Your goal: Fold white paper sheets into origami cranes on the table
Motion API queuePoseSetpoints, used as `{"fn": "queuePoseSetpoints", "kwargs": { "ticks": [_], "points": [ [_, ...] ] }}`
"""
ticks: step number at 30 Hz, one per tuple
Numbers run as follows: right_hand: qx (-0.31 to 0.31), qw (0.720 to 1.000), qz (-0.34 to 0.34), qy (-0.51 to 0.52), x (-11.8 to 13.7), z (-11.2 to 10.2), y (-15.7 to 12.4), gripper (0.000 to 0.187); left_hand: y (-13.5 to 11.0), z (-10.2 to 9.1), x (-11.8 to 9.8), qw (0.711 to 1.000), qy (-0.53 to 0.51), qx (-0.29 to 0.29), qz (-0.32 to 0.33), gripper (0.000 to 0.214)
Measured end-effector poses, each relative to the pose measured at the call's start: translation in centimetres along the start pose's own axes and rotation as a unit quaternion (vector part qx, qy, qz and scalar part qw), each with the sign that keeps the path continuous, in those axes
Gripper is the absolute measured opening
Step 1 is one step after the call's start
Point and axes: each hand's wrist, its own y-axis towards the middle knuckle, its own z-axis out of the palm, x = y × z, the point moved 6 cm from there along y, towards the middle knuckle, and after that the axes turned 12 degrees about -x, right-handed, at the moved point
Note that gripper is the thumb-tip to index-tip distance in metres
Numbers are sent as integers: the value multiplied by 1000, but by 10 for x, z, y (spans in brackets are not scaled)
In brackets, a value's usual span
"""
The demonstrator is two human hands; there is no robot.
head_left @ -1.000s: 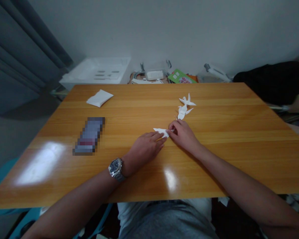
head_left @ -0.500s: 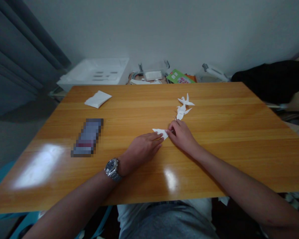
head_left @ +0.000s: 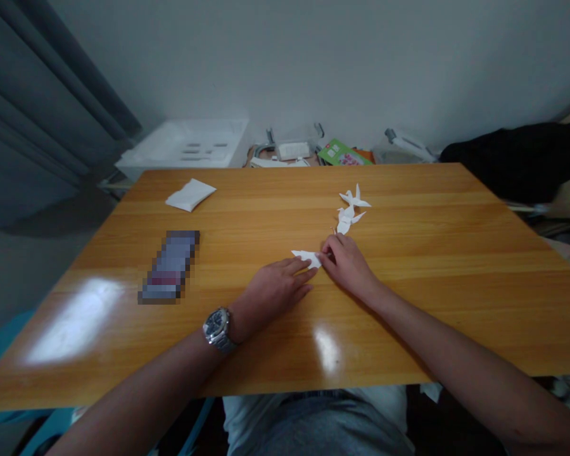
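Note:
A small piece of folded white paper (head_left: pixel 303 254) lies on the wooden table in front of me. My left hand (head_left: pixel 278 286) rests palm down, its outstretched fingertips pressing on the paper's near side. At the paper's right end, my right hand (head_left: pixel 346 261) pinches the edge between thumb and bent fingers. Just beyond that hand sits a folded paper crane (head_left: pixel 344 220), with another paper crane (head_left: pixel 354 200) right behind it, touching or nearly so. The part of the paper under my fingers is hidden.
A stack of white paper (head_left: pixel 190 194) lies at the table's back left, and a pixelated phone-like object (head_left: pixel 170 266) in front of it. Behind the far edge are a white tray (head_left: pixel 209 142), a green booklet (head_left: pixel 344 152) and a black cloth (head_left: pixel 517 158).
The left hand's fingers have spread slightly and slid a little over the paper. The right hand keeps its pinch. My view has tilted up a little.

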Motion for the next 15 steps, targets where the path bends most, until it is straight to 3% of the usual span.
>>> {"fn": "queuePoseSetpoints", "kwargs": {
  "ticks": [15],
  "points": [
    [-4, 1000, -3, -2, -3, 2, 1, 11, -2, 10, 0, 999, 19, 27, 11, 40]
  ]
}}
